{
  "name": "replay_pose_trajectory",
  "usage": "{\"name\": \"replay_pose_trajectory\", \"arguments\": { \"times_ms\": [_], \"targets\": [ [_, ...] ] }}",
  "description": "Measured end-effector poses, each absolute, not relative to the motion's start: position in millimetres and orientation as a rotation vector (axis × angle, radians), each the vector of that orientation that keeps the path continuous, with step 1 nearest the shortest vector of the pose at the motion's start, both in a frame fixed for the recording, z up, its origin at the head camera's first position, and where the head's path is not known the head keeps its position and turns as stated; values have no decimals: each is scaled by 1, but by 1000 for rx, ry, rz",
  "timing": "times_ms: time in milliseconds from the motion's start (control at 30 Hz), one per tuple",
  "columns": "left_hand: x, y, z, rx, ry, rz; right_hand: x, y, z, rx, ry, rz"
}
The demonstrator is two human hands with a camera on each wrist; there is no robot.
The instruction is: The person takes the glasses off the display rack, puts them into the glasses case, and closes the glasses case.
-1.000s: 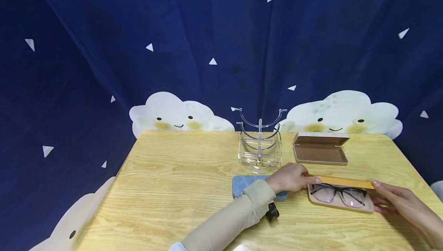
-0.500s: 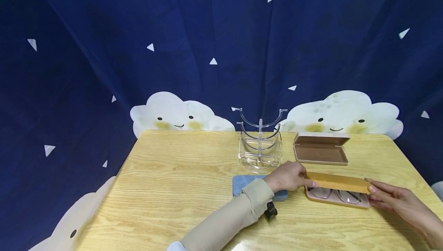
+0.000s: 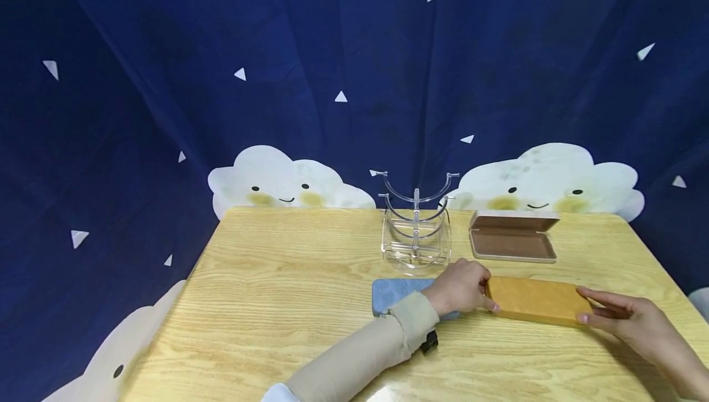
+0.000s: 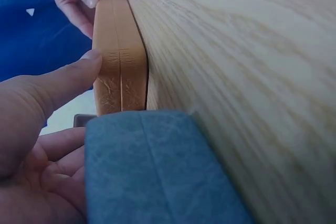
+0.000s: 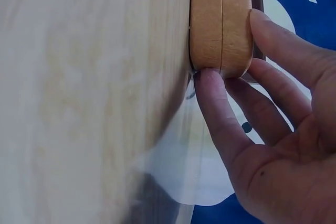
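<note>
An orange glasses case (image 3: 537,299) lies closed on the table, its two halves meeting along a seam in both wrist views. At its left end my left hand (image 3: 461,285) pinches the case, the thumb along the near edge and the fingers behind. My right hand (image 3: 637,320) holds the opposite end between thumb and fingers. In the right wrist view, fingertips (image 5: 211,81) touch the end face of the case. The eyeglasses inside are hidden. A blue glasses case (image 4: 152,166) lies shut under my left wrist, partly covered by it.
Behind the orange case stands an open glasses case (image 3: 512,246) with a brown inside. A clear display stand (image 3: 416,208) with curved arms is at the back of the wooden table (image 3: 288,273). A dark blue curtain (image 3: 310,51) hangs behind.
The orange case's lid has come down over the black-framed eyeglasses, from partly raised to closed. Both hands have stayed at its ends, the right one shifting slightly left.
</note>
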State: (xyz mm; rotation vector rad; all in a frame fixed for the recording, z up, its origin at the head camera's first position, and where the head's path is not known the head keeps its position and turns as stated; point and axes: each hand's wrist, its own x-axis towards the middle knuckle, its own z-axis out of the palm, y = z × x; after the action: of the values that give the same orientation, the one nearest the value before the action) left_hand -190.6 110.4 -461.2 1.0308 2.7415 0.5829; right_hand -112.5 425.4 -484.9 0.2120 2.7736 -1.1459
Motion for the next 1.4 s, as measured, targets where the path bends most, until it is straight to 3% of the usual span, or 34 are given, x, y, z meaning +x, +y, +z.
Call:
{"name": "replay_pose_trajectory", "arguments": {
  "times_ms": [433,767,1400],
  "targets": [
    [-193,103,-459,1083,2754,665,-115,423,-480,274,2785,-1045],
    [-200,84,-444,864,2602,1085,-116,409,-469,286,2908,-1109],
    [-206,32,-441,825,2471,1539,-144,335,-456,-132,2879,-1423]
  ]
}}
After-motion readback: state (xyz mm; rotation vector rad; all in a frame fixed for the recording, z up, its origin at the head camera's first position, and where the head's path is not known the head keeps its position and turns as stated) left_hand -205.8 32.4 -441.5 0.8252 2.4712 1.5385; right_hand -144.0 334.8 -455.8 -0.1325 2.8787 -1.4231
